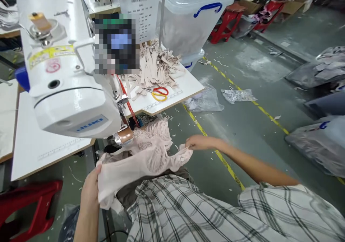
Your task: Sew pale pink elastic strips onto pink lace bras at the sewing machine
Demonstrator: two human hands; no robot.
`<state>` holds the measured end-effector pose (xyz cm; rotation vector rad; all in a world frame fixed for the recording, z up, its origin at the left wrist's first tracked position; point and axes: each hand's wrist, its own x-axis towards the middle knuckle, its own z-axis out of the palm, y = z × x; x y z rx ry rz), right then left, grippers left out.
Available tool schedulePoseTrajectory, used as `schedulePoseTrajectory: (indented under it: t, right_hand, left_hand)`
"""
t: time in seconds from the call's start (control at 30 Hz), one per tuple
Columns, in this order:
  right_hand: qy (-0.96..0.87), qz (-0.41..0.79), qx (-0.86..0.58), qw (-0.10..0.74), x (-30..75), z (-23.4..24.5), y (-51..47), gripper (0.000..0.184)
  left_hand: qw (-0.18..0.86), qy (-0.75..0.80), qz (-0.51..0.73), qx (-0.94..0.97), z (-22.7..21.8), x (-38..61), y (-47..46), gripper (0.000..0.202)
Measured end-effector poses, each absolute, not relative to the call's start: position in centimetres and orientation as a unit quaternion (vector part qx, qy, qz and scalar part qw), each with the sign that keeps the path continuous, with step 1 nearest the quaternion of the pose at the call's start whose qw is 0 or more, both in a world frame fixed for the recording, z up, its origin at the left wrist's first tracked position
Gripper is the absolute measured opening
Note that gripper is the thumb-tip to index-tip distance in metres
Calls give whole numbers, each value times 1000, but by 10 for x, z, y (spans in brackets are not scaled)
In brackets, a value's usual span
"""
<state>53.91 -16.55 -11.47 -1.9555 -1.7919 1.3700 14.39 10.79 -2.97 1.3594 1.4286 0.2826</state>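
Note:
A pale pink lace bra (pixel 152 159) is stretched between my two hands, just below the arm of a white sewing machine (pixel 72 102). My left hand (pixel 91 186) grips its wide left end, thumb on top. At the other end, my right hand (pixel 198 142) pinches the lace edge between closed fingers. More pale pink lace (pixel 151 132) lies bunched behind it, against the machine's narrow cylinder end (pixel 125 135). Part of the fabric is hidden under the folds.
Scissors with red and yellow handles (pixel 160 93) lie on the white table (pixel 185 87) by a heap of beige strips (pixel 153 64). Lidded clear bins (pixel 194 26) stand behind. A red stool (pixel 35 206) is at lower left, and plastic bags (pixel 206 98) lie on the floor.

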Motion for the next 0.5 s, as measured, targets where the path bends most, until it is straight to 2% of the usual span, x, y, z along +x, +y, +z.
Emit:
schedulePoseTrajectory:
  t: [0.1,0.2,0.27,0.3,0.37,0.43,0.5]
  right_hand:
    - [-585,504,-617,151,548,-73,-158,32]
    - [-532,533,-586,300,520,-45,-133,40]
    - [-481,535,-583,378,491,-39,-107,43]
    - [-476,548,-566,392,478,-39,-92,45]
    - [-538,562,-513,363,463,-40,-56,44]
    - [-614,509,-520,306,469,-39,-12,41]
    - [-590,375,-654,289,491,-34,39,42]
  left_hand:
    - [454,613,79,641,-50,162,140,39]
    - [405,582,72,701,-51,195,131,36]
    - [408,526,85,741,-48,218,103,43]
    - [428,451,89,778,-47,228,87,45]
    - [519,286,12,806,-47,243,58,40]
    - [581,267,-38,768,-50,250,41,38]
    - [621,277,-77,729,-52,250,37,43]
